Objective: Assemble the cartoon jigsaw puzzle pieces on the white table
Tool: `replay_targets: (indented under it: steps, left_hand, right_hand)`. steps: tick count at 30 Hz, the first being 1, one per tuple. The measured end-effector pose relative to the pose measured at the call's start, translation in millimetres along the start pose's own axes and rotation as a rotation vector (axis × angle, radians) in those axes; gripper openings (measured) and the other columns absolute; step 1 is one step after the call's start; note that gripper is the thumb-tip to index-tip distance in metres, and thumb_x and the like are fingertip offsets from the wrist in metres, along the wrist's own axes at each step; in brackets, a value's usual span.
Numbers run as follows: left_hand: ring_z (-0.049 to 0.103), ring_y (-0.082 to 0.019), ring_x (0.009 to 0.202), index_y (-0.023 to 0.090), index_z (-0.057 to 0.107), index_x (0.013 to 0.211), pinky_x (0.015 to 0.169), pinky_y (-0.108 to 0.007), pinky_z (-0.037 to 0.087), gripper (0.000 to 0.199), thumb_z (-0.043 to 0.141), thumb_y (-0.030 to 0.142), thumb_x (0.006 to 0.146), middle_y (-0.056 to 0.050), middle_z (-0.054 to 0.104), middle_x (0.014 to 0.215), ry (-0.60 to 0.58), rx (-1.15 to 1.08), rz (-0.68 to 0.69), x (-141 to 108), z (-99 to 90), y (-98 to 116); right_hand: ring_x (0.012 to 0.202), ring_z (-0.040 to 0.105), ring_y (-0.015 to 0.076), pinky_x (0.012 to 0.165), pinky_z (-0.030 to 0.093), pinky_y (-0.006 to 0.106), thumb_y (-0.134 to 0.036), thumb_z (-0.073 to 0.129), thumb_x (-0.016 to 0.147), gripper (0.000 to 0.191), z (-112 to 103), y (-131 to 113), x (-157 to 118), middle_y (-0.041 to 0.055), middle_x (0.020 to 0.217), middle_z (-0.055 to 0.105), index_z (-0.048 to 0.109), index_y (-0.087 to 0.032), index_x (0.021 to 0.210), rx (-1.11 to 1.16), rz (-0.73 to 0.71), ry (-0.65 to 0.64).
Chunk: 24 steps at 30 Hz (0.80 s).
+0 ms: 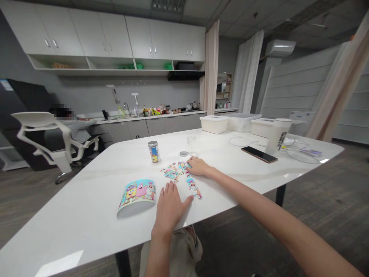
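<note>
Loose jigsaw puzzle pieces (171, 171) lie in a colourful heap on the white table. A joined strip of puzzle (193, 187) with a cartoon figure extends from the heap toward me. My left hand (170, 206) rests palm down just left of the strip, fingers stretched out and thumb pointing at its lower end. At the heap's right edge, my right hand (197, 166) touches pieces with its fingertips, fingers apart; anything under them is hidden. A curled picture sheet (138, 192) with cartoon characters stands left of my left hand.
Behind the pieces are a cartoon-labelled canister (153, 151), a metal lid (183, 154) and a clear jar (191, 145). Farther right are a phone (259, 154), a white cup (278, 136), cables and a white bin (213, 124). A person sits in a white chair (43, 132) at far left.
</note>
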<state>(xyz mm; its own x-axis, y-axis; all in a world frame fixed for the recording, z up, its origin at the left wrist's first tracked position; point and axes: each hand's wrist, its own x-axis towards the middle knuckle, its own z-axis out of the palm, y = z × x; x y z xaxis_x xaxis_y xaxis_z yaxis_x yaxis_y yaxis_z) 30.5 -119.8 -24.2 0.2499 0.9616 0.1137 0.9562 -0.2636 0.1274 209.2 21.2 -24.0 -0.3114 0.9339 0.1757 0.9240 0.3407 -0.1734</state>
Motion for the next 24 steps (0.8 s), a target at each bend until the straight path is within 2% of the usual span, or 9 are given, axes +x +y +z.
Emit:
replay_targets:
  steps: [3, 6, 8, 11, 13, 15, 17, 20, 24]
  left_hand:
    - [0.057, -0.032, 0.114, 0.005, 0.06, 0.115, 0.095, -0.043, 0.044, 0.046, 0.043, 0.042, 0.092, -0.021, 0.061, 0.121, -0.042, 0.064, 0.125, 10, -18.1, -9]
    - [0.062, -0.028, 0.102, 0.012, 0.063, 0.105, 0.085, -0.039, 0.047, 0.026, 0.043, 0.02, 0.09, -0.016, 0.064, 0.111, -0.101, 0.178, 0.242, 36, -33.4, -22]
    - [0.063, -0.025, 0.098, 0.014, 0.063, 0.101, 0.081, -0.036, 0.047, 0.025, 0.044, 0.01, 0.086, -0.014, 0.066, 0.109, -0.191, 0.189, 0.311, 59, -40.8, -32]
    - [0.064, -0.021, 0.082, 0.018, 0.065, 0.085, 0.067, -0.028, 0.046, 0.009, 0.059, 0.017, 0.079, -0.006, 0.069, 0.09, -0.282, 0.172, 0.354, 93, -48.4, -46]
    - [0.063, -0.02, 0.075, 0.018, 0.063, 0.082, 0.064, -0.028, 0.045, 0.01, 0.055, 0.024, 0.084, -0.005, 0.068, 0.083, -0.224, 0.17, 0.404, 108, -50.0, -59]
    - [0.063, -0.02, 0.082, 0.016, 0.062, 0.088, 0.071, -0.03, 0.045, 0.02, 0.043, 0.02, 0.091, -0.008, 0.067, 0.091, -0.041, 0.219, 0.416, 116, -47.9, -73]
    - [0.063, -0.022, 0.092, 0.014, 0.062, 0.099, 0.08, -0.032, 0.045, 0.023, 0.041, 0.021, 0.094, -0.011, 0.066, 0.101, 0.022, 0.247, 0.421, 119, -42.7, -88]
    - [0.061, -0.022, 0.103, 0.015, 0.061, 0.11, 0.089, -0.032, 0.044, 0.026, 0.042, 0.024, 0.095, -0.011, 0.065, 0.111, 0.011, 0.198, 0.406, 119, -33.6, -102]
    - [0.061, -0.02, 0.103, 0.02, 0.064, 0.113, 0.089, -0.029, 0.044, 0.028, 0.044, 0.026, 0.094, -0.007, 0.066, 0.113, -0.078, 0.081, 0.429, 116, -26.4, -104]
  right_hand:
    - [0.113, 0.054, 0.0303, 0.096, 0.041, 0.04, -0.03, 0.057, 0.086, 0.035, 0, -1, 19, 0.0196, 0.118, 0.059, 0.065, -0.008, 0.112, 0.004, -0.113, -0.003]
    - [0.108, 0.057, 0.0255, 0.098, 0.04, 0.036, -0.023, 0.062, 0.083, 0.026, 0, 3, 33, 0.0151, 0.109, 0.062, 0.068, -0.01, 0.104, 0.027, -0.218, 0.012]
    - [0.107, 0.056, 0.0239, 0.099, 0.04, 0.036, -0.02, 0.06, 0.084, 0.025, 3, 6, 36, 0.0141, 0.109, 0.061, 0.067, -0.01, 0.106, 0.043, -0.253, 0.052]
    - [0.105, 0.055, 0.0232, 0.098, 0.041, 0.038, -0.02, 0.056, 0.088, 0.025, 11, 10, 33, 0.0152, 0.112, 0.059, 0.065, -0.01, 0.109, 0.06, -0.275, 0.099]
    - [0.104, 0.055, 0.0237, 0.097, 0.041, 0.039, -0.019, 0.053, 0.089, 0.024, 15, 13, 31, 0.0153, 0.11, 0.059, 0.065, -0.01, 0.108, 0.058, -0.291, 0.102]
    - [0.104, 0.055, 0.0241, 0.095, 0.042, 0.039, -0.017, 0.051, 0.089, 0.024, 16, 14, 28, 0.0151, 0.11, 0.059, 0.065, -0.01, 0.108, 0.048, -0.316, 0.118]
    - [0.102, 0.055, 0.0238, 0.092, 0.044, 0.039, -0.013, 0.049, 0.088, 0.026, 15, 12, 27, 0.0145, 0.111, 0.059, 0.064, -0.011, 0.109, 0.045, -0.345, 0.154]
    - [0.1, 0.056, 0.0229, 0.091, 0.045, 0.037, -0.014, 0.05, 0.089, 0.025, 11, 3, 24, 0.0134, 0.109, 0.06, 0.063, -0.011, 0.11, 0.106, -0.437, 0.166]
    - [0.101, 0.057, 0.0204, 0.092, 0.045, 0.035, -0.022, 0.057, 0.089, 0.022, 9, -13, 18, 0.0103, 0.107, 0.062, 0.066, -0.015, 0.107, 0.261, -0.613, 0.067]
